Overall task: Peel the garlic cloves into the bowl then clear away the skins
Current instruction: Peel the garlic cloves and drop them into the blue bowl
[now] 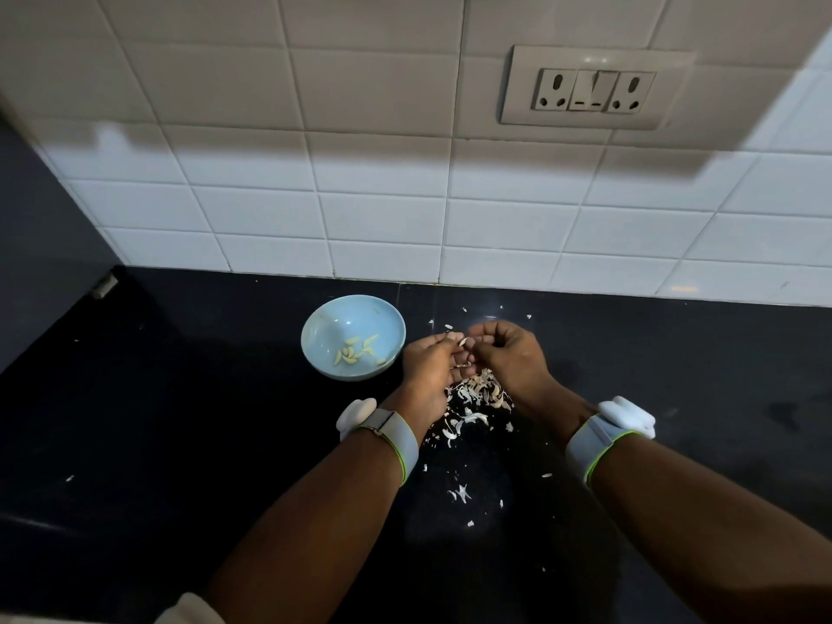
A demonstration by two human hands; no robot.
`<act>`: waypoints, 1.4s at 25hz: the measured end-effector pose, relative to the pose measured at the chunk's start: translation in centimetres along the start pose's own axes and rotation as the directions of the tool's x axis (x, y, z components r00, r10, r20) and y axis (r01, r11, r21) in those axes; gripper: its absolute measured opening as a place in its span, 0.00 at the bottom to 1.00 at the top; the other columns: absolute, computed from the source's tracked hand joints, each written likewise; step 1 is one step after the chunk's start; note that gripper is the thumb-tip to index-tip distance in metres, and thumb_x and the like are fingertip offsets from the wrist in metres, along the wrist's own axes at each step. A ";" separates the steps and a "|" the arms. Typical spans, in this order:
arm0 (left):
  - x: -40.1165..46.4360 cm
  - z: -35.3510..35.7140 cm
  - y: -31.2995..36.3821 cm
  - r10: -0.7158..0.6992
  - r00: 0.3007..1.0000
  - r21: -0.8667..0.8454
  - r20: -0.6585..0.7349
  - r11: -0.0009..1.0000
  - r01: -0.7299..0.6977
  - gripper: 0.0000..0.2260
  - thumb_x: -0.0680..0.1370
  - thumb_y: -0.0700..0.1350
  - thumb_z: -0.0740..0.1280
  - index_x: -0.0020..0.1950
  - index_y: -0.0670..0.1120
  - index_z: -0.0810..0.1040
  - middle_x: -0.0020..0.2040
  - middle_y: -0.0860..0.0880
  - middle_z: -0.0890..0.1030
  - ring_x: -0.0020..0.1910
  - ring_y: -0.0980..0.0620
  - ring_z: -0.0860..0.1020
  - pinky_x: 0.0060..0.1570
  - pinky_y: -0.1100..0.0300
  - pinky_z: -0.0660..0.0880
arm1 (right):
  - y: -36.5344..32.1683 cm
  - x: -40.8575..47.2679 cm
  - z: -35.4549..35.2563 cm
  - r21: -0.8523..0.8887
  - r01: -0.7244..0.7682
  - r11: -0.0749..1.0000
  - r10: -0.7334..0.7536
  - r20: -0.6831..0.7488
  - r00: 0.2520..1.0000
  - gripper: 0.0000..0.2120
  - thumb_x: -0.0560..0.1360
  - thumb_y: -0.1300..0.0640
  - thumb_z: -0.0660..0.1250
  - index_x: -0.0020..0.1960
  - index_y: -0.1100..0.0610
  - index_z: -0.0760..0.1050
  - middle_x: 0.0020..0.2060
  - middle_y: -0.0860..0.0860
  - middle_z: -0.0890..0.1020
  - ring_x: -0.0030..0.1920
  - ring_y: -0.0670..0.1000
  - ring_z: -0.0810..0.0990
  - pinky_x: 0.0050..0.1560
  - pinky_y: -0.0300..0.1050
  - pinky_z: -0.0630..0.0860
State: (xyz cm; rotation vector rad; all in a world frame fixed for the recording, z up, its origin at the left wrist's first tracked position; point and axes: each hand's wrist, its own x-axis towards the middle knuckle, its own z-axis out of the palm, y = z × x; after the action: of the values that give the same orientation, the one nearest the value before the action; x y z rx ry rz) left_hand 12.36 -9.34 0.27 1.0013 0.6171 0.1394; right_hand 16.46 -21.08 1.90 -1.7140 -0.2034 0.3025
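Dim light overall: a broad shadow crosses the tiled wall (pixel 405 105), the black counter (pixel 135 443) barely glints, and straight edges bow.

The countertop (pixel 180 443) is glossy black stone, the wall tiles (pixel 382 218) smooth and glazed, the bowl (pixel 315 349) smooth pale blue — the garlic skins (pixel 468 418) thin and papery.
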 end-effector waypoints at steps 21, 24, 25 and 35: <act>0.1 -0.6 -0.9 0.116 0.993 0.371 -0.031 0.924 -0.097 0.11 0.86 0.45 0.55 0.50 0.44 0.75 0.38 0.46 0.75 0.28 0.54 0.71 0.25 0.60 0.68 | 0.2 -0.6 1.8 -0.051 0.039 0.998 -0.033 0.112 0.993 0.04 0.81 0.63 0.68 0.52 0.62 0.82 0.37 0.54 0.85 0.34 0.47 0.82 0.37 0.40 0.80; -0.1 -0.6 -1.4 0.108 0.993 0.359 -0.057 0.930 -0.081 0.14 0.87 0.48 0.54 0.47 0.46 0.74 0.35 0.48 0.74 0.29 0.54 0.71 0.25 0.61 0.66 | 0.0 -0.4 2.2 -0.151 0.026 0.988 -0.010 0.103 0.995 0.09 0.82 0.58 0.67 0.45 0.61 0.80 0.30 0.52 0.83 0.29 0.50 0.81 0.32 0.43 0.80; -0.2 -0.6 -1.5 0.091 0.995 0.321 -0.047 0.944 -0.072 0.15 0.87 0.49 0.54 0.45 0.46 0.73 0.33 0.49 0.72 0.27 0.54 0.70 0.25 0.61 0.65 | 0.0 -0.3 2.2 -0.142 0.010 0.990 0.008 0.124 0.992 0.11 0.83 0.58 0.66 0.44 0.62 0.79 0.30 0.53 0.82 0.28 0.51 0.81 0.31 0.45 0.79; -0.7 -2.0 -0.8 0.080 0.988 0.256 -0.135 0.966 -0.043 0.18 0.86 0.53 0.56 0.39 0.48 0.69 0.29 0.51 0.66 0.23 0.55 0.63 0.24 0.63 0.60 | 0.0 1.4 3.0 0.127 -0.111 0.986 0.098 0.105 0.990 0.08 0.85 0.57 0.61 0.52 0.62 0.72 0.39 0.58 0.84 0.32 0.51 0.81 0.30 0.43 0.76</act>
State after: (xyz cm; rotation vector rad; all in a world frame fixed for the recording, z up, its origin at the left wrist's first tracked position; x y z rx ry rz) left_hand 10.50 -8.53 -0.86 1.2659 0.7498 0.1927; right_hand 16.90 -17.84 1.32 -1.5818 -0.1624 0.4691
